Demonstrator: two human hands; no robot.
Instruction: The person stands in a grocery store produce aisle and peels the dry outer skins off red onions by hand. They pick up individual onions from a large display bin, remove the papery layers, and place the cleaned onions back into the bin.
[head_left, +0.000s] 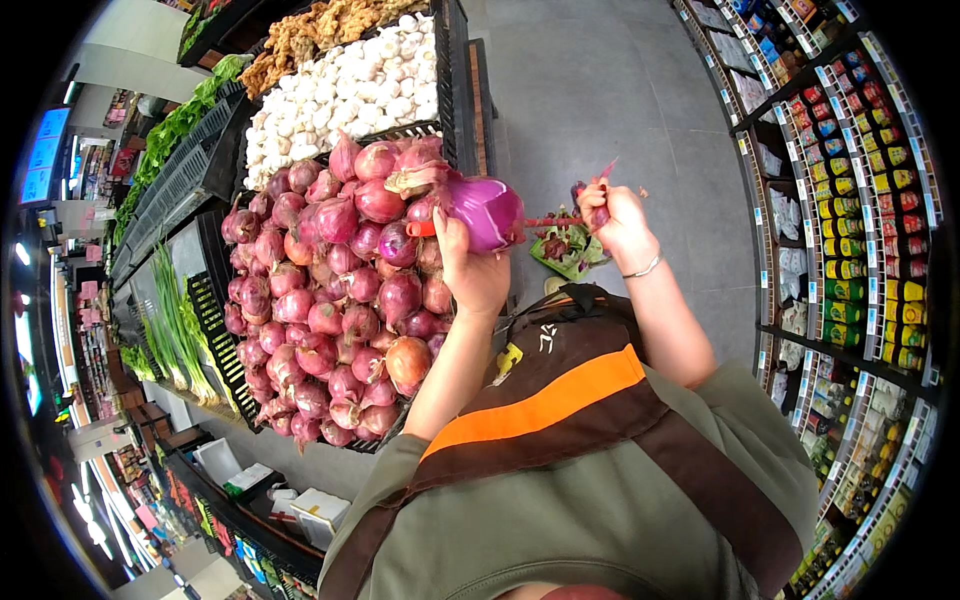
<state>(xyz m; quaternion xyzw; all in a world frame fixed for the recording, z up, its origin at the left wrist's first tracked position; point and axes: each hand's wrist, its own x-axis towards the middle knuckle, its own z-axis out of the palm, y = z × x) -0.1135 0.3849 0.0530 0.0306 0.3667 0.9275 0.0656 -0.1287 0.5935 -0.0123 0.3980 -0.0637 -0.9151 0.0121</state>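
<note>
My left hand (474, 279) holds a large red onion (486, 211), partly peeled, with a glossy purple side and dry skin at its top. A thin red rod-like thing (551, 222) shows on both sides of this onion; its orange-red end lies by my left thumb. To the right, my right hand (619, 217) is closed on purple onion skin (608, 169), a strip of which sticks up above the fingers. Heaped red onions (326, 319) fill the display on the left, with a paler brown onion (409, 361) near its front.
Beyond the onions lie garlic bulbs (345, 90) and ginger (315, 34). Below my hands, a green container (551, 262) with leaves and peelings stands on the grey floor (585, 82). Spring onions (176, 322) lie at left. Shelves of packaged goods (840, 225) line the right side.
</note>
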